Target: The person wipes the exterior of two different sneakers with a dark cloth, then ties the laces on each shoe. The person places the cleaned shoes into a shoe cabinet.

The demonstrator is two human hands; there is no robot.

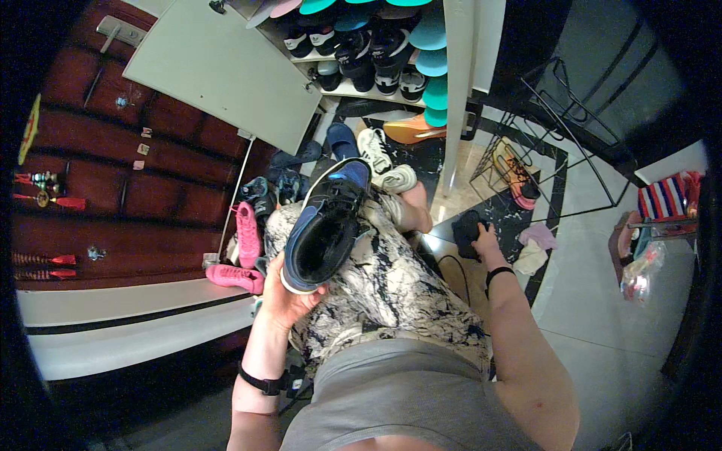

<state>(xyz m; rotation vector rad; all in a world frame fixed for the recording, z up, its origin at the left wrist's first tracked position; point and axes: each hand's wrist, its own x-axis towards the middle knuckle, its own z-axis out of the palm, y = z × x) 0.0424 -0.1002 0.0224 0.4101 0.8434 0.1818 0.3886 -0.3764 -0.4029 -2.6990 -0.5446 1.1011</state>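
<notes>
My left hand (290, 299) holds a blue and black sneaker (327, 225) by its heel over my lap, its dark inside facing up. Out to the right, low by the floor, my right hand (486, 239) grips a dark object (469, 232) whose kind I cannot tell. A white sneaker with black stripes (374, 149) and navy slippers (342, 141) lie beyond the held shoe. Pink sneakers (247, 234) are to the left of my knee. Near my right hand, a light cloth (530, 256) and a pinkish cloth (538, 235) lie on the floor.
An open shoe cabinet with shelved shoes (386, 56) stands ahead, its white door (225, 73) swung left beside a dark red door (130, 186). At right is a black wire rack (555, 141) with an orange and pink sneaker (513, 172). An orange shoe (414, 129) lies below the shelves.
</notes>
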